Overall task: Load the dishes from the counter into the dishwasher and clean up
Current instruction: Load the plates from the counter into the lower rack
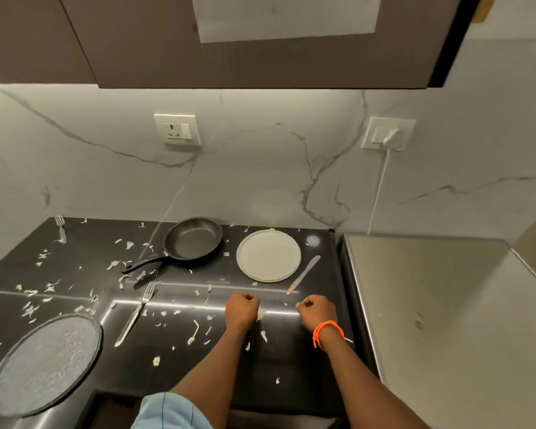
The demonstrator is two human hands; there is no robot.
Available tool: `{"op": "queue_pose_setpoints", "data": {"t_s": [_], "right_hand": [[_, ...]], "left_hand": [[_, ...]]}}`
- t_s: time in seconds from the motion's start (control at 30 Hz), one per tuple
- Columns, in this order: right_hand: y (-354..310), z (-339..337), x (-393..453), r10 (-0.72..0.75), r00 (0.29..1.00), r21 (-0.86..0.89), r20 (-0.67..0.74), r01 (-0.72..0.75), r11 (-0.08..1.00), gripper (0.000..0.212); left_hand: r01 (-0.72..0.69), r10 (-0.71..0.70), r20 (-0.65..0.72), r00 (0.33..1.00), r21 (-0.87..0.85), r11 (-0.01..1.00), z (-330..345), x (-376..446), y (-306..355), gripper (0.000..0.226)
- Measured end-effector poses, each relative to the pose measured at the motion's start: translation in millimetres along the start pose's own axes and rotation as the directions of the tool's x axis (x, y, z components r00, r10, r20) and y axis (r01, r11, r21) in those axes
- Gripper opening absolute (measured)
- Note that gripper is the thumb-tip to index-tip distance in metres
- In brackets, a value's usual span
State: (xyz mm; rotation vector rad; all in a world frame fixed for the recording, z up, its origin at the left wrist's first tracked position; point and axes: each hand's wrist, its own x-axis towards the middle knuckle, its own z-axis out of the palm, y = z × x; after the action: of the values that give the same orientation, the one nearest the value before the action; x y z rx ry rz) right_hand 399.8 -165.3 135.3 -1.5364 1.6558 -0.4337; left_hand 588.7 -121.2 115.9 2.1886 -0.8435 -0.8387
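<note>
- Two fists sit over the dark counter (260,360) in our head view: our left hand (241,308) is clenched, a pale scrap (260,315) showing at its right side, though we cannot tell whether it is gripped; our right hand (315,308) is clenched too, with an orange band (326,332) at the wrist.
- Between the fists we see a bare strip of counter.
- Beyond them the white plate (268,255) lies near the back wall, a knife (304,274) just beside its right edge.
- Left of the plate the black frying pan (192,239) rests, handle pointing front-left.
- One fork (135,312) lies left of our left hand; another fork (61,228) lies at the far left by the wall.
- A grey round plate (45,363) sits at the front-left edge.
- Pale scraps (31,311) litter the counter, thickest on the left.
- At the right edge a light surface (446,305) adjoins the counter.
</note>
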Motion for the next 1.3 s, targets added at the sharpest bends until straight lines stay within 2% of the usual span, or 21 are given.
{"op": "queue_pose_setpoints", "data": {"t_s": [0.2, 0.3, 0.43, 0.6, 0.8, 0.93, 1.03, 1.1, 1.17, 1.23, 1.3], "right_hand": [[-35.7, 23.9, 71.5, 0.006, 0.996, -0.008, 0.092, -0.005, 1.000, 0.015], [-48.0, 34.8, 98.4, 0.005, 0.984, -0.060, 0.177, 0.005, 0.998, 0.039], [-56.6, 43.5, 122.4, -0.042, 0.963, -0.161, 0.267, 0.087, 0.983, 0.052], [-54.7, 44.9, 137.0, -0.048, 0.954, -0.227, 0.295, 0.119, 0.967, 0.051], [-59.1, 49.8, 145.8, -0.018, 0.959, -0.209, 0.284, 0.080, 0.975, 0.045], [-56.8, 47.8, 149.9, 0.003, 0.963, -0.176, 0.271, 0.046, 0.983, 0.042], [-61.3, 45.7, 153.2, -0.006, 0.974, -0.100, 0.228, 0.029, 0.995, 0.033], [-66.7, 44.4, 152.4, 0.018, 0.984, -0.004, 0.175, -0.017, 1.000, 0.023], [-70.2, 45.2, 150.7, 0.087, 0.988, 0.078, 0.128, -0.098, 0.992, 0.032], [-74.8, 46.2, 147.3, 0.167, 0.981, 0.149, 0.097, -0.180, 0.972, 0.052], [-79.7, 47.0, 141.8, 0.210, 0.975, 0.257, 0.078, -0.223, 0.940, 0.062]], "left_hand": [[0.056, -0.054, 0.062, 0.997, -0.026, 0.998, -5.0, 77.2, 11.4, 0.023], [0.099, -0.098, 0.043, 0.994, -0.014, 0.995, -9.2, 115.2, 12.4, 0.021], [0.163, -0.163, 0.000, 0.987, -0.002, 0.987, -12.4, 147.7, 23.2, 0.026], [0.256, -0.256, -0.013, 0.967, 0.010, 0.967, -2.2, 172.6, 20.9, 0.045], [0.355, -0.355, -0.017, 0.935, -0.018, 0.935, -8.4, 173.4, 36.6, 0.035], [0.425, -0.427, 0.034, 0.904, -0.197, 0.883, -2.6, 188.0, 29.6, 0.043], [0.432, -0.458, 0.055, 0.887, -0.447, 0.783, -5.2, 191.4, 41.2, 0.033], [0.405, -0.449, 0.061, 0.892, -0.552, 0.729, -7.7, 193.3, 46.9, 0.027], [0.376, -0.432, 0.047, 0.901, -0.580, 0.722, -11.7, 193.4, 47.8, 0.029], [0.352, -0.416, 0.043, 0.908, -0.616, 0.705, -17.7, 190.9, 46.5, 0.029], [0.341, -0.419, 0.063, 0.906, -0.697, 0.631, -25.4, 190.0, 42.1, 0.023]]}}
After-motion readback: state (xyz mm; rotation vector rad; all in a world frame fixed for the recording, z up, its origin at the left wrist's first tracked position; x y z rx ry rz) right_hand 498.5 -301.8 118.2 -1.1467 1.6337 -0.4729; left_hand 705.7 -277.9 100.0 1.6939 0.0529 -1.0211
